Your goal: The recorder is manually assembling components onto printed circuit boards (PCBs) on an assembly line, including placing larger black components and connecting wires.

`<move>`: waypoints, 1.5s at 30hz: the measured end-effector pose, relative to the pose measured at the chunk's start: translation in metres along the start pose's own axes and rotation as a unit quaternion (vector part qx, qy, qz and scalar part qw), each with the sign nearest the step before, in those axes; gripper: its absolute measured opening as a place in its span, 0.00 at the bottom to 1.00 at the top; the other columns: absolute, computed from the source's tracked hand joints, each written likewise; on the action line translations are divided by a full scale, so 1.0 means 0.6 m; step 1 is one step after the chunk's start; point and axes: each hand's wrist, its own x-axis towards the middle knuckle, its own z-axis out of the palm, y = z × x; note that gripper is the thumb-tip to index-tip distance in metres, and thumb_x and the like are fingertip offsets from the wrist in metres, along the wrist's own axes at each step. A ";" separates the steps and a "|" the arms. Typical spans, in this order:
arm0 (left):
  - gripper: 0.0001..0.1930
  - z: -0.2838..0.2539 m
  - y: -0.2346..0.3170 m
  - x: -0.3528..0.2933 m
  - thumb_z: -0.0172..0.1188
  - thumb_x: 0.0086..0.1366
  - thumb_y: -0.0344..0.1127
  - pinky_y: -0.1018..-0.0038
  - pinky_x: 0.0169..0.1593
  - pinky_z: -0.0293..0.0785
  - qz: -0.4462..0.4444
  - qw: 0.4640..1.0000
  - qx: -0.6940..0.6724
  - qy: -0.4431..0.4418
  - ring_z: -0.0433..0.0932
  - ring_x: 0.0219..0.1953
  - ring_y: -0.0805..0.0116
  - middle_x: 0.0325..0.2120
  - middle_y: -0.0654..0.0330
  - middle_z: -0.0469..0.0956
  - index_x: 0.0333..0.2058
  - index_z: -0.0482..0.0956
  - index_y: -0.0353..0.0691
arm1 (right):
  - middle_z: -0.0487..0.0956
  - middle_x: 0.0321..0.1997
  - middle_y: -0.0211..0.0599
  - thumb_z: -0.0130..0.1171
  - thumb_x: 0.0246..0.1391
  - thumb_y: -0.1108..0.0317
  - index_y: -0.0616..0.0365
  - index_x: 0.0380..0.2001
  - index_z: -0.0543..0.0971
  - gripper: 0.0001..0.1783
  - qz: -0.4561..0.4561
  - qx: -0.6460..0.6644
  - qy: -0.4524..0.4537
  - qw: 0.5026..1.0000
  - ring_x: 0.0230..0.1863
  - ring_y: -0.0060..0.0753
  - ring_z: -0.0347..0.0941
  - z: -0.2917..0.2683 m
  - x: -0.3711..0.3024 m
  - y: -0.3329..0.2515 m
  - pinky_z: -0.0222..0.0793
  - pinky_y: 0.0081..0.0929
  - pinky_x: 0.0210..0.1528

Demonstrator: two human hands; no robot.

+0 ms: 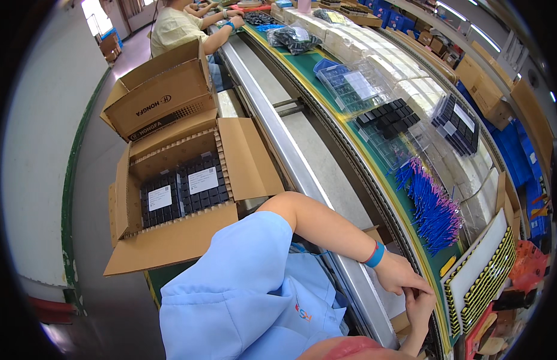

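Observation:
My left hand [403, 275], with a blue and red band on its wrist, reaches over the near edge of the conveyor line. Its fingers bend down and meet the fingertips of my right hand [419, 307]. Both hands are closed at the fingers; anything between them is too small or hidden to make out. Just beyond them, a heap of blue wires [431, 210] with pink ends lies on the green belt [332, 111]. To the right of the hands, rows of yellow-and-black parts [488, 279] sit beside a white sheet in a box. A small yellow tool [448, 266] lies near that box.
Clear plastic trays [353, 84] and black block-shaped parts [389, 117] stand farther up the belt. To my left, an open carton [170, 237] holds black parts in trays, with another carton [158, 99] behind. A metal rail [302, 174] runs alongside; a co-worker [179, 30] sits farther up.

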 end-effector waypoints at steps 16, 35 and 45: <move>0.34 0.004 -0.008 0.001 0.58 0.59 0.31 0.59 0.34 0.74 -0.014 0.998 0.052 -0.015 0.81 0.35 0.52 0.36 0.58 0.82 0.64 0.56 0.48 | 0.77 0.18 0.43 0.62 0.48 0.73 0.65 0.27 0.79 0.05 -0.025 -0.049 0.016 0.998 0.19 0.40 0.74 0.011 -0.011 0.028 0.66 0.33 0.24; 0.34 0.004 -0.014 0.000 0.59 0.59 0.36 0.55 0.33 0.73 -0.012 0.997 0.069 0.012 0.79 0.30 0.46 0.28 0.48 0.80 0.64 0.56 0.50 | 0.76 0.19 0.45 0.64 0.47 0.73 0.65 0.25 0.79 0.06 -0.045 -0.066 0.019 0.997 0.19 0.45 0.73 0.010 -0.006 0.027 0.64 0.36 0.23; 0.34 0.006 -0.013 0.001 0.59 0.59 0.36 0.55 0.34 0.73 -0.007 0.998 0.066 0.009 0.79 0.30 0.48 0.28 0.50 0.80 0.63 0.56 0.47 | 0.77 0.19 0.45 0.63 0.45 0.73 0.65 0.25 0.80 0.05 -0.045 -0.044 0.009 0.998 0.20 0.45 0.74 0.008 -0.009 0.027 0.67 0.36 0.24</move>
